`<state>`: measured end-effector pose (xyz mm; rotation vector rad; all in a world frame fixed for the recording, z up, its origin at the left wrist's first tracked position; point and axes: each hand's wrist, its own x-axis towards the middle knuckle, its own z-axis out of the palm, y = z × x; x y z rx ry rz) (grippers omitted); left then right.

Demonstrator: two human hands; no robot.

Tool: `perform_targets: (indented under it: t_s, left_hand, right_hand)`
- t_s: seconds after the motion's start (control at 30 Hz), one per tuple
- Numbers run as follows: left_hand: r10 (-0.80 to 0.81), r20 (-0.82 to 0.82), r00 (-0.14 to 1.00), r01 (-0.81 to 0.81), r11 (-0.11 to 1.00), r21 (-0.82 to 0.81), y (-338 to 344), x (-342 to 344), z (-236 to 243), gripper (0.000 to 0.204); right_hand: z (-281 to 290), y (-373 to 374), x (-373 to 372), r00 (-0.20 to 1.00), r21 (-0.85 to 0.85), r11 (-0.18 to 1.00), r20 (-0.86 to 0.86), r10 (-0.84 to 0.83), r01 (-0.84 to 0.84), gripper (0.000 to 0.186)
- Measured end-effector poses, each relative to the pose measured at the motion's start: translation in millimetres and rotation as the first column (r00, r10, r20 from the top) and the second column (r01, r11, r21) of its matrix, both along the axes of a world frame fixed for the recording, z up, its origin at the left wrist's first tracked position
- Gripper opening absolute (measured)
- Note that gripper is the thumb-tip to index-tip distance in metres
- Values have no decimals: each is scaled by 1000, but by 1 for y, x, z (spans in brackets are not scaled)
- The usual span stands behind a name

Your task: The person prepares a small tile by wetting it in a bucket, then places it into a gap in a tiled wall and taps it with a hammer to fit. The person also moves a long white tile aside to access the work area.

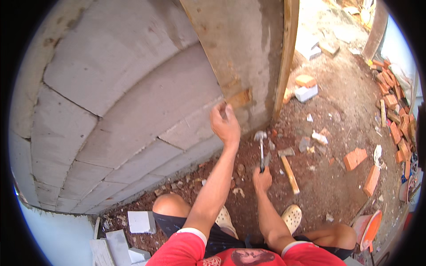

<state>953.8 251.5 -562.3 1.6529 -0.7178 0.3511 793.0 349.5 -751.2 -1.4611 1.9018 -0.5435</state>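
Note:
My left hand [225, 124] is raised against the block wall [146, 102], beside the near edge of an upright board [246, 48]. Its thumb and fingers are pinched together; whatever lies between them is too small to make out. Just past the fingertips, a short yellow-brown wood piece [240, 98] shows on the board's face. Lower and to the right, my right hand [262, 179] grips the dark handle of a hammer [262, 153]. The metal head points away from me, over the soil near the board's foot and apart from the wall.
A wooden strip [286, 57] runs up the board's far edge. On the soil lie a wooden stick [289, 175], a broken red brick [355, 158] and rubble. Bricks are piled [401, 128] at the far right. An orange bucket [370, 228] stands lower right, grey blocks [141, 221] lower left.

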Motion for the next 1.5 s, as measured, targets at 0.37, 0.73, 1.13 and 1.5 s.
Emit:
perform_targets:
  t_s: [0.37,0.73,1.13,1.5]
  left_hand:
    - [-14,-248,969,-34,981,-190,22,-7,95,21]
    - [-1,637,771,318,867,-383,37,28,343,11]
    - [29,694,720,274,907,-321,21,61,589,35]
    - [-418,41,907,415,907,75,5,33,701,43]
  right_hand:
    - [-39,53,-14,919,-68,997,-395,8,-39,36]
    - [-67,44,-36,835,206,977,-528,158,-55,45]
    - [126,26,-55,938,514,851,-336,82,110,51]
    - [433,26,-137,982,636,750,-67,-176,178,41]
